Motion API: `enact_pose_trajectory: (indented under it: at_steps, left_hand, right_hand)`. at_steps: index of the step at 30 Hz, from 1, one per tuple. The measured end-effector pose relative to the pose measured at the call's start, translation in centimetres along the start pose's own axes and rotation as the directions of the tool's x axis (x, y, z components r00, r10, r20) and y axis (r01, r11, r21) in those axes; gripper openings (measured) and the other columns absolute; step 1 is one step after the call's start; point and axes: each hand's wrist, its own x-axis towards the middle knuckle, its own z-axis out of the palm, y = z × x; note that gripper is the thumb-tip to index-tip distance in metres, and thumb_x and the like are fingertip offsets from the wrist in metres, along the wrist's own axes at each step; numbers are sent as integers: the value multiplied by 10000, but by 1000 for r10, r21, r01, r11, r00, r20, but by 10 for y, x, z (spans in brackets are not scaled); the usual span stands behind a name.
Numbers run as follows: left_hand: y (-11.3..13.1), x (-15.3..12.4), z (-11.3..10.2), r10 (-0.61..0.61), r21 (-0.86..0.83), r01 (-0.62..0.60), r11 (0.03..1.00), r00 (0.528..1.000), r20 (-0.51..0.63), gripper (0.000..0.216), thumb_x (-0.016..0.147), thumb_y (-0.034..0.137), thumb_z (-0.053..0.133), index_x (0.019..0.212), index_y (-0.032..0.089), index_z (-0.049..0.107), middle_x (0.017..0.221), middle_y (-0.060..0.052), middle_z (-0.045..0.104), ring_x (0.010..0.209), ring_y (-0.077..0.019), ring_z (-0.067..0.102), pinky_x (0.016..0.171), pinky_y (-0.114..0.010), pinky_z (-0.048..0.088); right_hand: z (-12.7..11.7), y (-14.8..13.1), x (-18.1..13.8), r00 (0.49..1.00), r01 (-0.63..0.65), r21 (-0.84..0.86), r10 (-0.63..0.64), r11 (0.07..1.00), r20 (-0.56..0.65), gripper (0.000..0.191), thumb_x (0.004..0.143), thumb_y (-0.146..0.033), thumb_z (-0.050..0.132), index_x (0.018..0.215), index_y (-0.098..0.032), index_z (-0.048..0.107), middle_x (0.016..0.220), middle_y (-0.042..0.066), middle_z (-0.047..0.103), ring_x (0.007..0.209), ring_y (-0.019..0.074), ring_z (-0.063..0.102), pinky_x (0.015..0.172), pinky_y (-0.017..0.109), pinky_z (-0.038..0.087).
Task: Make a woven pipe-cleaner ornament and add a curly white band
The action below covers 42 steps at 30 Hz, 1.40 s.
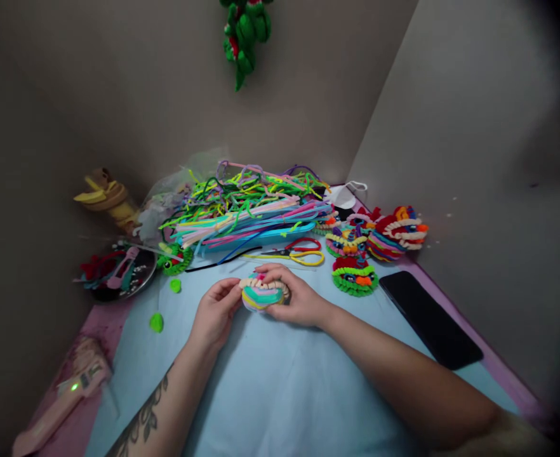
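Between my two hands, just above the blue cloth, is a small rounded pipe-cleaner craft piece (263,297) with teal, yellow and lilac bands and a cream twisted edge. My right hand (296,297) wraps round its right side, fingers over the top and thumb underneath. At its left end, the fingertips of my left hand (218,309) pinch the cream edge. Beyond my hands lie scissors (303,255) with red and yellow handles. Two bright green fuzzy bits, a small one (176,285) and a larger one (156,322), rest left of my left hand.
A heap of pipe cleaners (251,212) fills the back. Finished bird-like pieces (355,277) and a black phone (430,317) lie on the right. At left are a metal bowl (149,273), a green frog-like piece (174,259) and a pink glue gun (65,403).
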Motion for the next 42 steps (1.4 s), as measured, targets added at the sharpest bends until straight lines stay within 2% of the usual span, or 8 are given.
enact_pose_trajectory:
  at_steps: [5, 10, 15, 22, 25, 29, 33, 42]
  left_hand:
    - [0, -3, 3, -141, -95, 150, 984, 985, 103, 306, 625, 244, 811, 872, 156, 652, 887, -23, 710, 773, -114, 663, 738, -207, 541]
    - [-1, -6, 9, -218, -192, 234, 953, 971, 99, 205, 740, 164, 718, 921, 155, 622, 921, -24, 691, 770, -97, 668, 697, -168, 556]
    - [6, -13, 14, -290, -271, 331, 904, 940, 178, 191, 821, 132, 620, 1006, 155, 576, 990, -63, 675, 774, -153, 688, 608, -239, 593]
    - [11, -14, 9, -229, -319, 245, 915, 969, 86, 83, 821, 62, 594, 875, 110, 634, 803, -40, 694, 655, -105, 675, 590, -172, 569]
    - [11, -13, 6, -220, -315, 233, 920, 973, 75, 84, 807, 70, 615, 874, 106, 651, 804, -43, 702, 657, -106, 676, 592, -169, 567]
    - [10, -13, 8, -224, -332, 226, 916, 974, 43, 80, 798, 54, 619, 854, 98, 656, 789, -42, 704, 656, -103, 676, 596, -163, 565]
    - [10, -14, 13, -232, -355, 220, 909, 973, 7, 104, 818, 26, 578, 845, 91, 655, 759, -41, 702, 632, -98, 674, 580, -161, 563]
    - [12, -14, 15, -276, -344, 255, 904, 961, -12, 161, 847, 0, 508, 831, 79, 646, 715, -40, 696, 596, -90, 665, 569, -146, 559]
  right_hand:
    - [-2, -2, -1, 999, -18, 107, 21, 994, -26, 437, 684, -128, 664, 1070, -240, 493, 1296, 100, 483, 1258, 230, 456, 1007, 407, 384]
    - [-2, 1, -3, 999, -19, 121, 25, 992, -47, 450, 683, -107, 668, 1073, -250, 497, 1276, 95, 484, 1262, 241, 449, 1007, 421, 386]
    - [1, 3, -5, 998, 14, 132, -7, 991, -58, 461, 692, -106, 677, 1082, -270, 495, 1300, 95, 468, 1261, 250, 453, 996, 427, 401]
    - [3, -2, -5, 1000, 7, -71, -7, 997, -3, 339, 738, -98, 629, 1033, -248, 557, 1354, 107, 436, 1276, 255, 432, 1016, 433, 382]
    - [4, -2, -4, 1000, -8, -108, 5, 994, -28, 211, 781, -158, 637, 973, -235, 594, 1311, 104, 472, 1246, 253, 458, 1031, 440, 365]
    - [7, -1, -4, 996, -39, -111, 30, 993, -82, 102, 820, -174, 617, 905, -230, 610, 1216, 89, 524, 1169, 228, 511, 996, 417, 402]
    - [9, 0, -5, 996, -39, -111, 30, 993, -79, 102, 838, -152, 592, 900, -229, 617, 1177, 78, 532, 1146, 215, 515, 987, 406, 411]
    - [4, -2, -1, 998, 55, -194, -55, 979, 6, 118, 850, -155, 583, 884, -233, 665, 1052, 67, 530, 1052, 208, 532, 942, 404, 436]
